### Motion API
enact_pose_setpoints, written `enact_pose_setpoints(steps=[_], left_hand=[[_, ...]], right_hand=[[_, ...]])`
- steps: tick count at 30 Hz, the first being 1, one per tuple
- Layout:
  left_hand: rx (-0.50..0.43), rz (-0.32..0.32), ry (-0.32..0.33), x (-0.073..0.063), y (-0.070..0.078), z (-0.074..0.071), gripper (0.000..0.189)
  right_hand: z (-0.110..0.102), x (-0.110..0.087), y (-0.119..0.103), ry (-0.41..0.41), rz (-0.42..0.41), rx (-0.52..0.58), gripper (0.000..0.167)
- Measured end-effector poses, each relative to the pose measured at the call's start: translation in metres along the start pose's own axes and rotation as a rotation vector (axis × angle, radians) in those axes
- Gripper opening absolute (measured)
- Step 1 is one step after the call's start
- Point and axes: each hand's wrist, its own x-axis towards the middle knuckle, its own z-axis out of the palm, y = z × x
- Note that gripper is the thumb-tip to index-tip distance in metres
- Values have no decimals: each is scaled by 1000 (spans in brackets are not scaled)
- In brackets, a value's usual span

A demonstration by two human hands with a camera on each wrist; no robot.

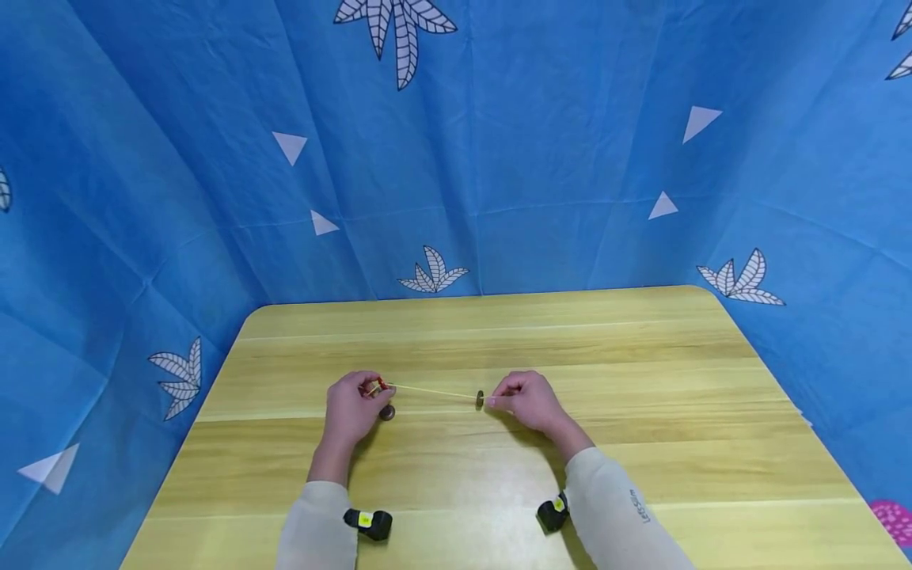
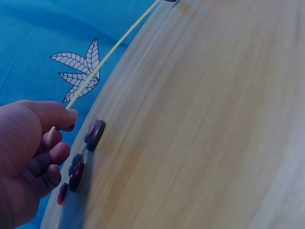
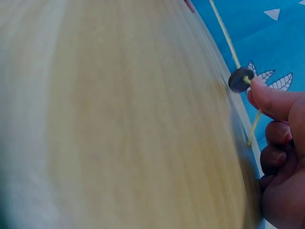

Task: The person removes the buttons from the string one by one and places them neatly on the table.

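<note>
A thin yellow string (image 1: pixel 435 391) stretches taut between the two hands, above the table. At its left end my left hand (image 1: pixel 354 405) pinches it between thumb and finger, with a small red piece (image 1: pixel 382 383) at the fingertips. My right hand (image 1: pixel 530 400) pinches the string near its other end, and a short tail (image 3: pixel 253 130) hangs below the fingers. Threaded on the string, a dark disc bead (image 3: pixel 236 83) sits right at the right fingertips. Beside the left hand, several dark and reddish discs (image 2: pixel 96 136) lie on the table, partly hidden by the hand in the head view.
The light wooden table (image 1: pixel 570 340) has rounded far corners. A blue curtain (image 1: pixel 556 158) with white leaf prints hangs behind it and along both sides. Black wrist cameras (image 1: pixel 370 524) are strapped over the pale sleeves (image 1: pixel 620 507).
</note>
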Motion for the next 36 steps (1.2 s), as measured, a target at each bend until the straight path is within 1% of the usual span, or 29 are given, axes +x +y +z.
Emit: enact_pose_setpoints(steps=[8,10,14,23,26,29,33,36], left_hand=[[0,-6,14,0,-6,-4,36],[-4,-1,26,0,-7,-6,34],[15,6,49,0,-10,-11,29],[46,-34,55,-2,-19,-21,27],[64,-52,54,-4,-20,-25,27],[75,-57,51,-6,-23,-31,28],[81,-56,64,-8,-30,-39,28],[97,-77,76,-10,-36,-45,28]], right_hand=[[0,0,1,12,-13,-22,12],[1,0,0,11,-13,-24,12],[1,0,0,13,-15,-29,12],[2,0,0,30,-31,-35,13],[2,0,-1,25,-30,-27,13],[2,0,-1,19,-25,-21,12],[2,0,-1,17,-4,-24,11],[2,0,0,17,0,-26,11]])
